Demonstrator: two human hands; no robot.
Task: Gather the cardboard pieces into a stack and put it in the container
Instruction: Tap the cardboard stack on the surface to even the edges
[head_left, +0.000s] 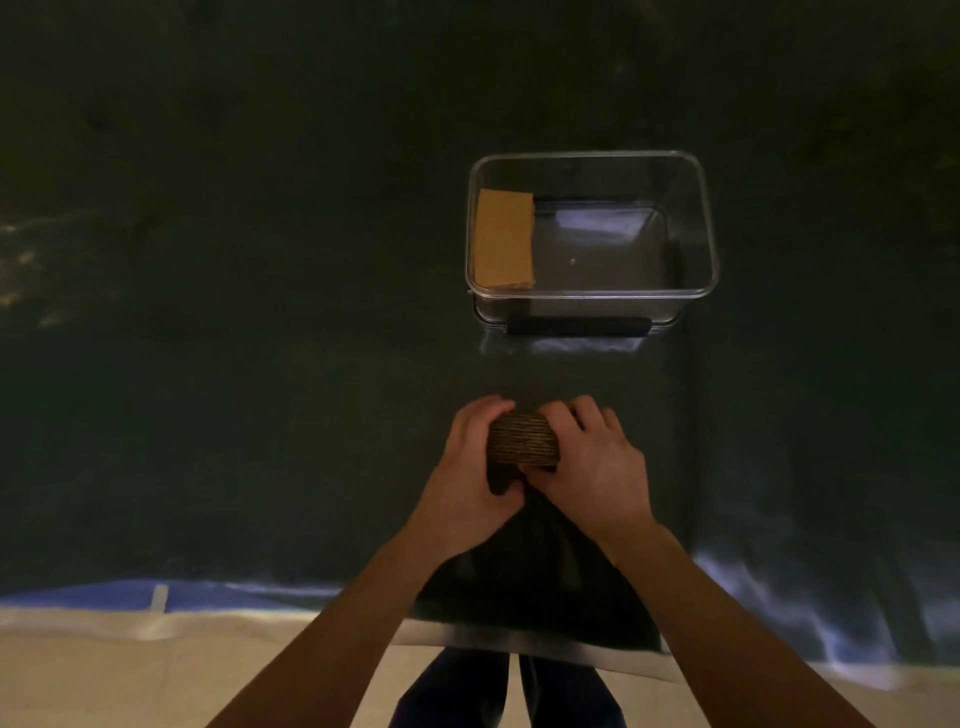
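Observation:
A thick stack of brown cardboard pieces (522, 440) sits between my two hands on the dark table, its ribbed edges facing me. My left hand (470, 478) wraps its left side, fingers over the top. My right hand (592, 462) clasps the right side, thumb under the front. Beyond them stands a clear plastic container (698, 218), open at the top. A tan stack of cardboard (505, 239) lies inside it against the left wall.
A dark sheet covers the table (260, 364), with its near edge low in the view. Pale floor (130, 675) and my legs show below that edge. A dark handle bar (576, 327) runs along the container's near side.

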